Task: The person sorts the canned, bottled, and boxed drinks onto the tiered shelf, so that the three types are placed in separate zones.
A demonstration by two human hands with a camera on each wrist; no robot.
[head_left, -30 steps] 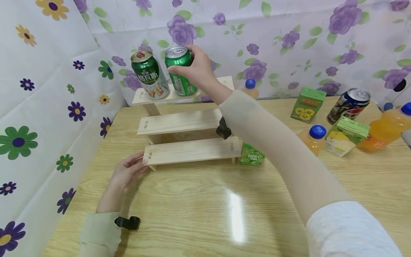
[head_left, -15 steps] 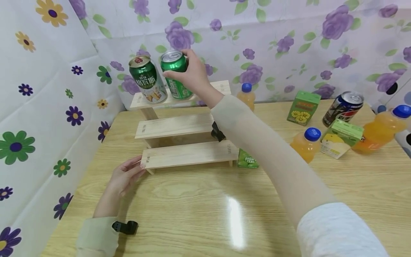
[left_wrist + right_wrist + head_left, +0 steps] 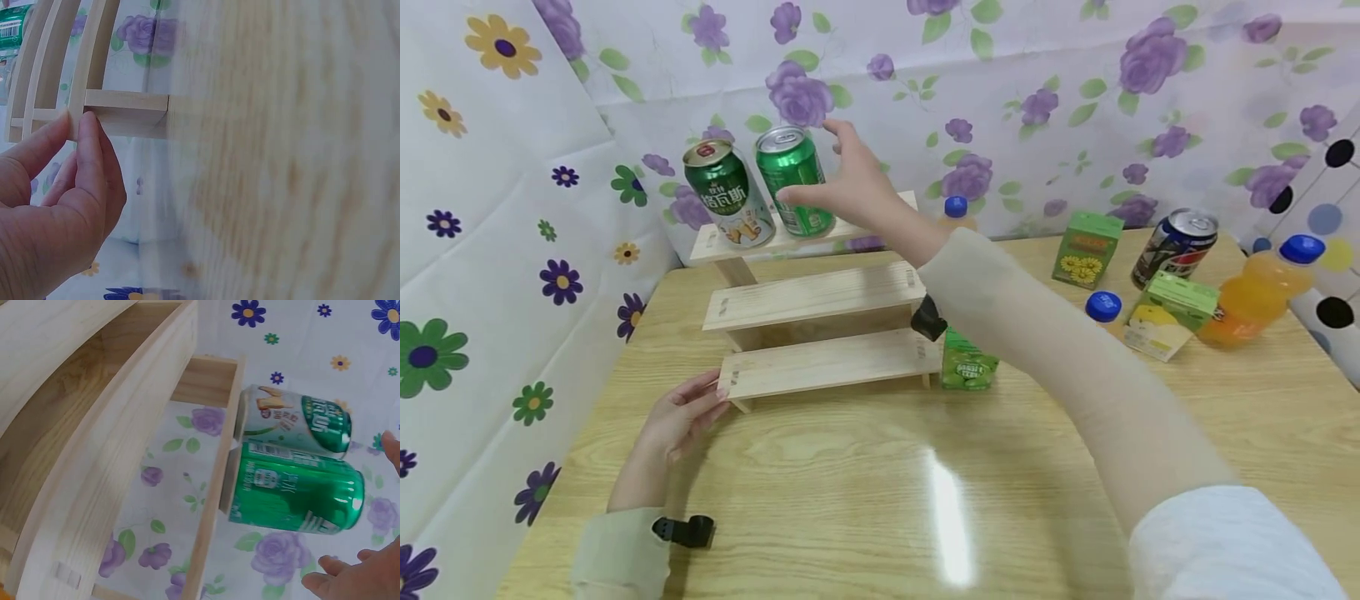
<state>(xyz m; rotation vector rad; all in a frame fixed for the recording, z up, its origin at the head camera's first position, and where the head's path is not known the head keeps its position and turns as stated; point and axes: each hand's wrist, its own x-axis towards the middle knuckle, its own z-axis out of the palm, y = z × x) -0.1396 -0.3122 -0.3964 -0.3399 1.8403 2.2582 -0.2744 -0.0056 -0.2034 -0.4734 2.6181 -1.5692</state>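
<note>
A three-tier wooden shelf [image 3: 827, 364] stands on the table. My left hand [image 3: 679, 418] pinches the left end of its lowest board; the left wrist view shows the thumb and fingertips on either side of the board's edge. On the top board, a dark green and white can [image 3: 730, 200] stands upright at the left end. Close beside it, to its right, stands a bright green can [image 3: 790, 171]. My right hand [image 3: 859, 185] is spread just right of the bright green can, thumb and fingers apart. In the right wrist view a gap shows between this hand [image 3: 365, 575] and the can.
Right of the shelf stand a green drink box [image 3: 967, 367] and an orange bottle [image 3: 956, 212], partly behind my arm. Farther right are a green carton [image 3: 1087, 250], a dark blue can [image 3: 1176, 246], a pear-printed carton [image 3: 1171, 315] and orange bottles [image 3: 1258, 296]. Floral cloth [image 3: 1000, 100] hangs behind.
My right hand has let go of the bright green can and opened away from it to the right. The can stays on the top board. My left hand keeps its hold; the head view shifts slightly.
</note>
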